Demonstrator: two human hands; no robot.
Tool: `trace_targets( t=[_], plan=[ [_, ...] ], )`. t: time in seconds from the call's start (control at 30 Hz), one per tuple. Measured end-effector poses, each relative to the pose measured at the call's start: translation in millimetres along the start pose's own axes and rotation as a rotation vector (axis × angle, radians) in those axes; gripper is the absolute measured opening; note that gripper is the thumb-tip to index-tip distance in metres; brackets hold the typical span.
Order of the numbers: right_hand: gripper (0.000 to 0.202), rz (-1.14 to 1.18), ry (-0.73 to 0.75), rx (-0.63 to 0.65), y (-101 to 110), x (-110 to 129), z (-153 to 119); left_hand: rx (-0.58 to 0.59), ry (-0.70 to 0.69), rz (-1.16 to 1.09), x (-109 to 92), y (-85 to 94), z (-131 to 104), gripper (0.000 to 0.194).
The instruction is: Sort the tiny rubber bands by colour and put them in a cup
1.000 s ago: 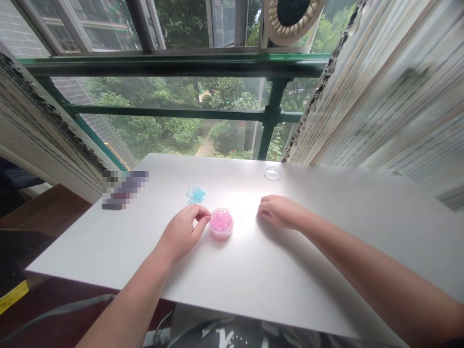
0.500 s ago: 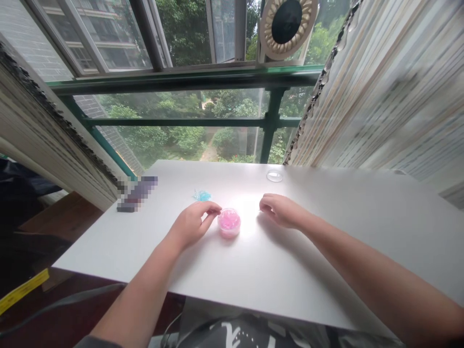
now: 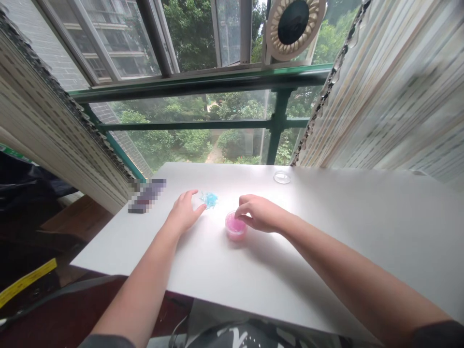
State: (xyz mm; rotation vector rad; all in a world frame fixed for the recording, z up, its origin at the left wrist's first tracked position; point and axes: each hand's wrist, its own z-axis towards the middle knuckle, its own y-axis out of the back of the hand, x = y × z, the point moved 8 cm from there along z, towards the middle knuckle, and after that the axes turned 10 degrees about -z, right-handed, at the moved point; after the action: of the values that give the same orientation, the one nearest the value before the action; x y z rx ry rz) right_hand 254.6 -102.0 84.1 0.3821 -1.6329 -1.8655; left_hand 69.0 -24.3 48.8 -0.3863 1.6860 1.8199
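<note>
A small round clear tub (image 3: 236, 236) with pink contents stands on the white table in front of me. My right hand (image 3: 258, 212) is over the tub's right rim, its thumb and fingers pinched together at the pink contents. Whatever lies between those fingertips is too small to make out. To the left, my left hand (image 3: 184, 211) has its thumb and fingers spread and holds nothing. Its thumb tip is close to a crumpled light-blue, see-through bundle (image 3: 210, 199); whether they touch I cannot tell.
A clear round lid or ring (image 3: 282, 177) lies near the table's far edge. On the left side of the white table (image 3: 119, 246) is a dark, pixelated box-like object (image 3: 148, 195). Behind are a window with a green railing (image 3: 203, 87), curtains and a round fan (image 3: 295, 26).
My left hand has left the tub's rim, moved left toward the blue bundle and spread its fingers. My right hand has come left to the tub. The camera view has shifted slightly.
</note>
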Motion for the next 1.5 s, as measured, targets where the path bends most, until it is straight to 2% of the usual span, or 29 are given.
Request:
trace_targets(
  t=[0.13, 0.23, 0.3, 0.4, 0.53, 0.7, 0.83, 1.0, 1.13, 1.27, 1.4, 1.5],
  plan=[
    [0.027, 0.057, -0.051, -0.034, 12, -3, -7, 0.076, 0.022, 0.103, 0, -23.5, 5, 0.077],
    [0.032, 0.046, -0.033, -0.026, 15, 5, -13, 0.046, -0.021, 0.158, -7, -40.7, 12, 0.078],
    [0.031, -0.031, 0.000, -0.023, 13, 11, -16, 0.003, -0.083, 0.167, -11, -47.0, 18, 0.072],
    [0.025, -0.166, 0.047, -0.026, 6, 19, -17, -0.009, -0.202, 0.120, -19, -52.4, 22, 0.051],
    [0.023, -0.135, 0.040, -0.065, -1, 17, -12, -0.026, -0.276, 0.039, -25, -52.6, 19, 0.023],
    [0.017, -0.006, -0.011, -0.145, -5, 9, -5, -0.011, -0.293, 0.045, -29, -58.5, 15, 0.020],
    [0.017, 0.013, -0.080, -0.174, -10, 3, -7, 0.015, -0.300, 0.063, -28, -63.4, 18, 0.018],
    [0.017, -0.035, -0.016, -0.167, -10, 14, -17, 0.075, -0.309, 0.050, -29, -68.6, 22, 0.018],
    [0.016, -0.022, 0.014, -0.205, -3, 23, -29, 0.115, -0.303, 0.003, -31, -69.6, 23, 0.027],
    [0.034, 0.060, -0.074, -0.255, -1, 16, -45, 0.104, -0.285, -0.123, -31, -63.3, 24, 0.031],
    [0.037, 0.195, -0.236, -0.309, -9, -10, -63, 0.002, -0.209, -0.319, -21, -49.7, 33, 0.035],
    [0.038, 0.288, -0.318, -0.312, -24, -25, -72, -0.105, -0.120, -0.491, -15, -39.1, 40, 0.038]
  ],
)
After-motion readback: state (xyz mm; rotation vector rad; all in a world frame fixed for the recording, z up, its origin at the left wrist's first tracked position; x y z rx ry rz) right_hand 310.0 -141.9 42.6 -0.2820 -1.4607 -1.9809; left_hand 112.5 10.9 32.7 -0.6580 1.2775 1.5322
